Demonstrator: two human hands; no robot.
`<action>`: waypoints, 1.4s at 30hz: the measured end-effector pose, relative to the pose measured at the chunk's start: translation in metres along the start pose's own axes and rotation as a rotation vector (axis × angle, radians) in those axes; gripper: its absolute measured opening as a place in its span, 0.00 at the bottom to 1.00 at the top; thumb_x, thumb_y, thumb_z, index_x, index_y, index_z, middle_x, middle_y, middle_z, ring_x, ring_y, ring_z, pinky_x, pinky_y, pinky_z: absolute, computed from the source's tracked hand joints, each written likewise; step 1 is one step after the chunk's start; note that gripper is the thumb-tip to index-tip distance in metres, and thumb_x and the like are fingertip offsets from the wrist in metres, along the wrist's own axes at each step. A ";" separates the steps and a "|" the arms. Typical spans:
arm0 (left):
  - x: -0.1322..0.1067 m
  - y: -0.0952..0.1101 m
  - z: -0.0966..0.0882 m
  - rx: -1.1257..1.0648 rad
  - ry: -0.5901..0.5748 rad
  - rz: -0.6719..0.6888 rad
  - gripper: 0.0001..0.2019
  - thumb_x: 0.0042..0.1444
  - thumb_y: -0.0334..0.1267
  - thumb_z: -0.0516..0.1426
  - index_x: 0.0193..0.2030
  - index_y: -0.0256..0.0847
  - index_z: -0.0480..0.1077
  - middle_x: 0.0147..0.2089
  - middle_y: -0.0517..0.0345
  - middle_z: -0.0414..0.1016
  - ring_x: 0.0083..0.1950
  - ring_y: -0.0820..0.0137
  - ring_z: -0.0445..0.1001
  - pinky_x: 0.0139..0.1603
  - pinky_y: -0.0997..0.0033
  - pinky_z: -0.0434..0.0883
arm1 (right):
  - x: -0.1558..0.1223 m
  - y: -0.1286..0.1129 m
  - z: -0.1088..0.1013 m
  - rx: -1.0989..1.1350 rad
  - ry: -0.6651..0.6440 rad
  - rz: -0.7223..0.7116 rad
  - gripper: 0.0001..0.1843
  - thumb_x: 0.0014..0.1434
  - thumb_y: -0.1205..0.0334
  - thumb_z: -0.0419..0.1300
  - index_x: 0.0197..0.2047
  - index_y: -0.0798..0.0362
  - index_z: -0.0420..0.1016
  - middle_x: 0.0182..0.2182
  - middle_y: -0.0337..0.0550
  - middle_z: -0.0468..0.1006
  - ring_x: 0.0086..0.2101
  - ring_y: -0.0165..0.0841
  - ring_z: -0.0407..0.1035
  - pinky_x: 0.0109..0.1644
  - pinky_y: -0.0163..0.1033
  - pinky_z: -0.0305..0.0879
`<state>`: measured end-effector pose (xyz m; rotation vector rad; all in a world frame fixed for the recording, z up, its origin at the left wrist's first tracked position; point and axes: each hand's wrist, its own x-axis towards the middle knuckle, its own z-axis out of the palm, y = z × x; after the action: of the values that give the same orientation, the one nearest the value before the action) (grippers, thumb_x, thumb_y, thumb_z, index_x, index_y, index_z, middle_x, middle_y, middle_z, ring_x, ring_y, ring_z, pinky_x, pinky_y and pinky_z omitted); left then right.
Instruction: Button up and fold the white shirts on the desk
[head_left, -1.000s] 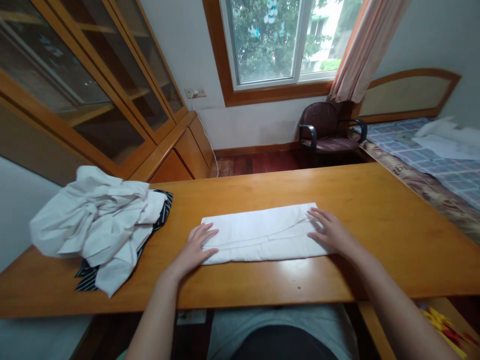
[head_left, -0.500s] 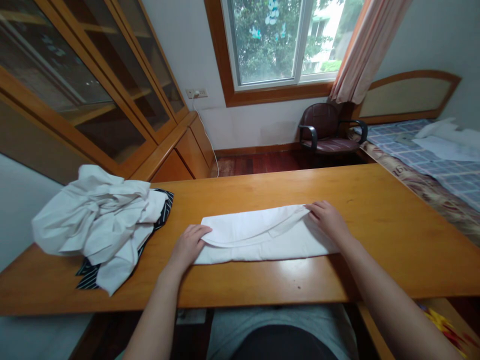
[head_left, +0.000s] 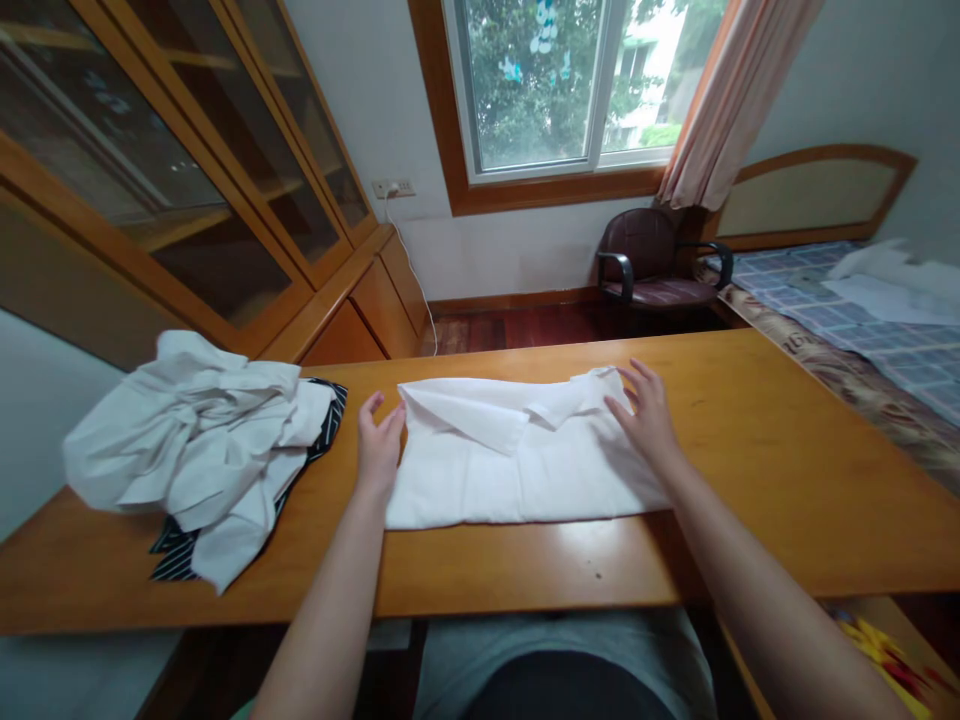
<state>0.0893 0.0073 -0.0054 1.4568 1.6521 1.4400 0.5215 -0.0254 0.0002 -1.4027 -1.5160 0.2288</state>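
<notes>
A folded white garment (head_left: 480, 480) lies flat on the wooden table in front of me, its long side running left to right. Along its far edge, loose flaps (head_left: 480, 415) of the same fabric are turned over toward me. My left hand (head_left: 380, 440) is at the far left corner, fingers apart, with the thumb side against the fabric's edge. Over the far right part is my right hand (head_left: 645, 415), its fingers spread and curved, with the thumb near the cloth. Neither hand visibly grips the fabric.
A crumpled heap of white cloth (head_left: 202, 430) rests on the table's left side, with black-and-white striped fabric (head_left: 176, 553) under it. Beyond the table (head_left: 787, 480) are a glass-fronted cabinet (head_left: 217, 200), an armchair (head_left: 652, 260) and a bed (head_left: 847, 300).
The garment's far edge has shifted away from me and more of its front surface shows. Both hands have moved farther back and their fingers have come off the curved flap.
</notes>
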 end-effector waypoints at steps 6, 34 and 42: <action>-0.013 -0.002 0.013 0.082 -0.125 0.145 0.14 0.57 0.41 0.58 0.50 0.41 0.68 0.57 0.47 0.67 0.57 0.63 0.73 0.58 0.61 0.73 | -0.032 -0.019 0.007 -0.038 -0.296 0.012 0.13 0.64 0.51 0.56 0.40 0.51 0.75 0.41 0.48 0.71 0.39 0.38 0.71 0.44 0.46 0.74; -0.061 0.032 0.017 0.800 -0.654 0.235 0.15 0.64 0.37 0.50 0.48 0.39 0.77 0.47 0.43 0.80 0.49 0.55 0.77 0.51 0.59 0.70 | -0.051 -0.035 0.003 -0.579 -0.495 -0.119 0.11 0.64 0.66 0.54 0.42 0.50 0.78 0.43 0.52 0.76 0.42 0.43 0.70 0.45 0.45 0.66; -0.113 0.067 0.047 0.803 -0.844 0.174 0.15 0.66 0.38 0.48 0.42 0.39 0.76 0.45 0.40 0.81 0.47 0.56 0.79 0.48 0.62 0.70 | -0.069 -0.047 0.021 -0.504 -0.501 0.028 0.17 0.66 0.49 0.55 0.51 0.49 0.74 0.39 0.50 0.76 0.41 0.43 0.71 0.45 0.44 0.66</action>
<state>0.1899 -0.0881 0.0117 2.2340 1.5651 0.0498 0.4626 -0.0866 -0.0128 -1.8571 -2.0655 0.2362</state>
